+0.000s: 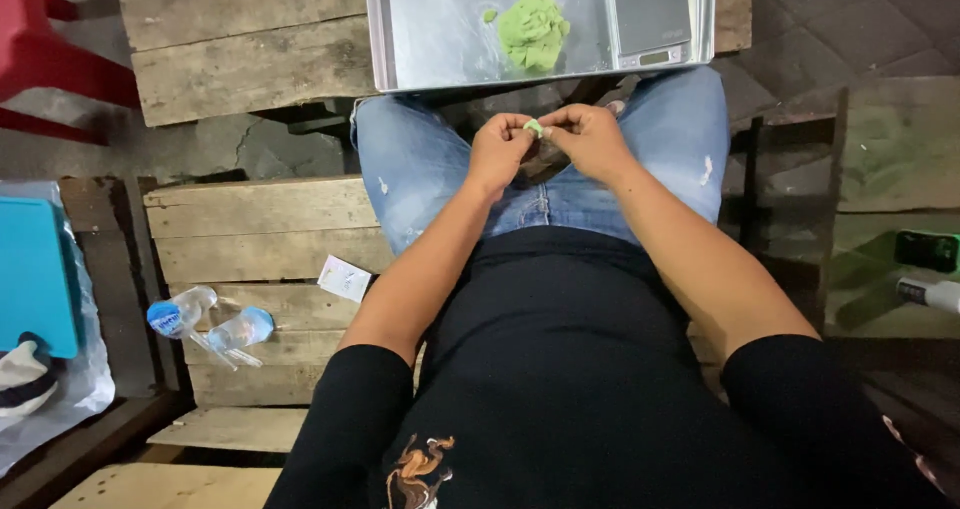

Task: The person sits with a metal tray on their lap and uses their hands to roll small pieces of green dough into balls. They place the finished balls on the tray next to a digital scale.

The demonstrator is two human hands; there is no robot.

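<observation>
One dough lump [533, 31] and one scale [651, 17] sit on one tray [430, 39]; left hand [499, 152] and right hand [590, 141], raised over the lap, pinch one small green piece [534, 127] with their fingers.

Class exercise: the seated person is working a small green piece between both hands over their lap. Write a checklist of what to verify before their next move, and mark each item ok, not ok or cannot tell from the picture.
1. Small green piece held by both hands: ok, pinched between the left hand and right hand.
2. Green dough lump lies inside the metal tray: ok.
3. Digital scale sits on the tray, pan bare: ok.
4. Scale switched on: cannot tell, display too small.
5. Tray rests fully on the wooden pallet table: not ok, its near edge juts out over the knees.
6. Piece is the right size: cannot tell.
</observation>
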